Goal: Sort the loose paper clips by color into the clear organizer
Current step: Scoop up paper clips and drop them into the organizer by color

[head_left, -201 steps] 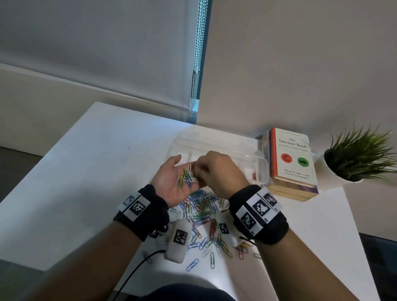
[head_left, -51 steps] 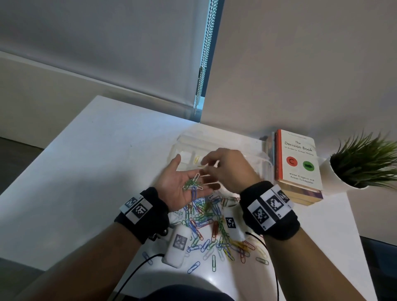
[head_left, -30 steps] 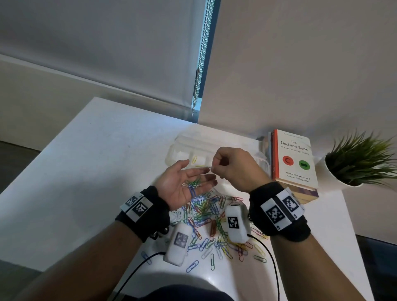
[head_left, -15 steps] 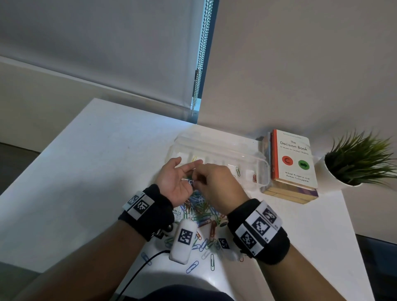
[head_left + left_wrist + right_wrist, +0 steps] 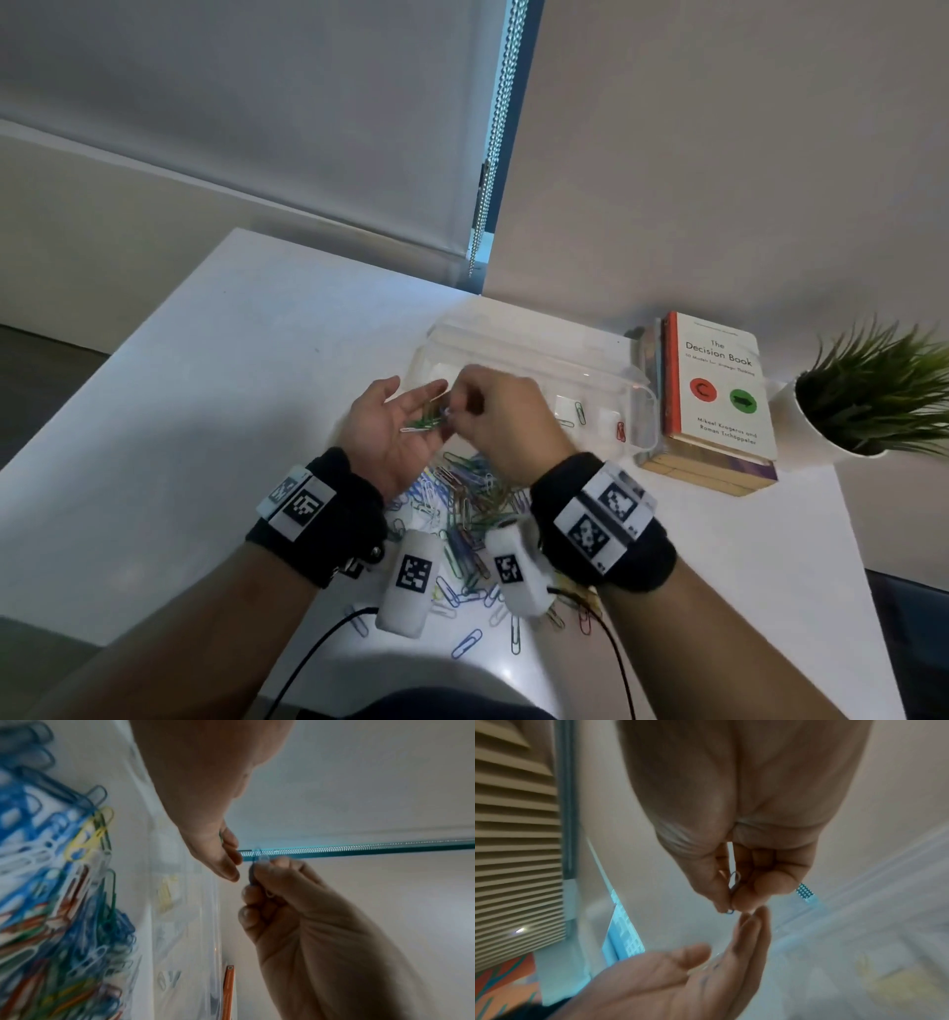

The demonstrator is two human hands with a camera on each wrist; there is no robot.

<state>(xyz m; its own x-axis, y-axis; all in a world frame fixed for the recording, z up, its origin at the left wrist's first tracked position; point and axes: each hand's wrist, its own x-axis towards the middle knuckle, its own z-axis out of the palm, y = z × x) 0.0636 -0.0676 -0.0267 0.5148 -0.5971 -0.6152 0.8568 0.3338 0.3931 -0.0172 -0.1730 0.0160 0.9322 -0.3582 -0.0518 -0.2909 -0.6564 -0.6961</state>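
Observation:
My left hand (image 5: 405,419) lies palm up over the pile of loose paper clips (image 5: 464,501), fingers nearly straight, with a few green and white clips (image 5: 422,424) resting on them. My right hand (image 5: 454,409) pinches a blue paper clip (image 5: 257,858) between thumb and forefinger, right at the left fingertips. The right wrist view shows that clip (image 5: 734,885) in the pinch, above the left palm (image 5: 675,975). The clear organizer (image 5: 539,360) stands just behind both hands. It holds a green clip (image 5: 580,412), a red clip (image 5: 620,431) and yellow clips (image 5: 167,892) in separate compartments.
A stack of books (image 5: 719,390) lies to the right of the organizer, and a potted plant (image 5: 868,395) stands further right. The white table (image 5: 205,411) runs to an edge on the left. A blind chain (image 5: 493,154) hangs at the back wall.
My right hand has come back from over the organizer to the left palm and now pinches a clip there. The left hand has stayed palm up.

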